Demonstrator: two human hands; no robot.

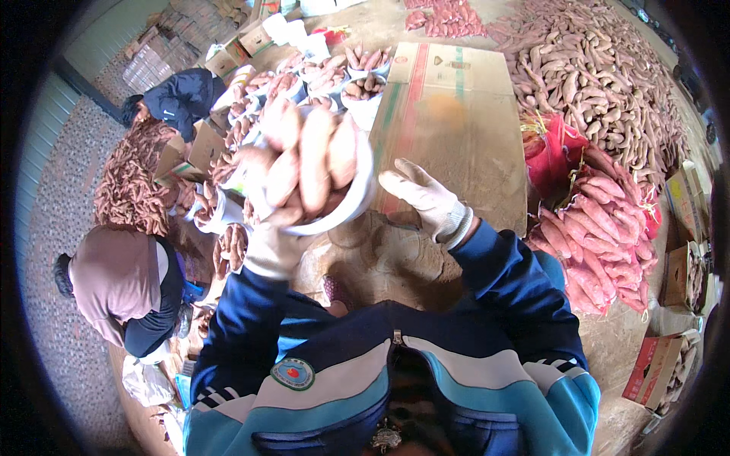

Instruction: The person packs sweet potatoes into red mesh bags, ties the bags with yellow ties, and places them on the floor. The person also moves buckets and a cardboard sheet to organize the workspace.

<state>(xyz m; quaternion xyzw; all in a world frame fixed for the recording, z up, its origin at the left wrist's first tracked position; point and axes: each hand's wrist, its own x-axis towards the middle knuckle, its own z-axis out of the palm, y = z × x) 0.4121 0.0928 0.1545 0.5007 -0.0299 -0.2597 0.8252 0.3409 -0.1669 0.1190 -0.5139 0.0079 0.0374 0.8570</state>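
Observation:
A white bucket (364, 185) heaped with sweet potatoes (315, 159) is tilted towards me, blurred by motion. My left hand (275, 246), in a pale work glove, grips it at the near left of its rim; the fingertips are hidden. To the right of the bucket my right hand (419, 196), gloved the same way, is open with nothing in it. That hand appears a little apart from the rim, over the near left edge of a flattened cardboard sheet (456, 148).
More filled buckets (365, 105) stand beyond, at the left. Red mesh sacks of sweet potatoes (599, 233) lie at the right, before a large loose heap (587, 74). Two people (120, 279) (177, 100) bend over at the left beside another pile (134, 176). Cardboard boxes (656, 370) line the right edge.

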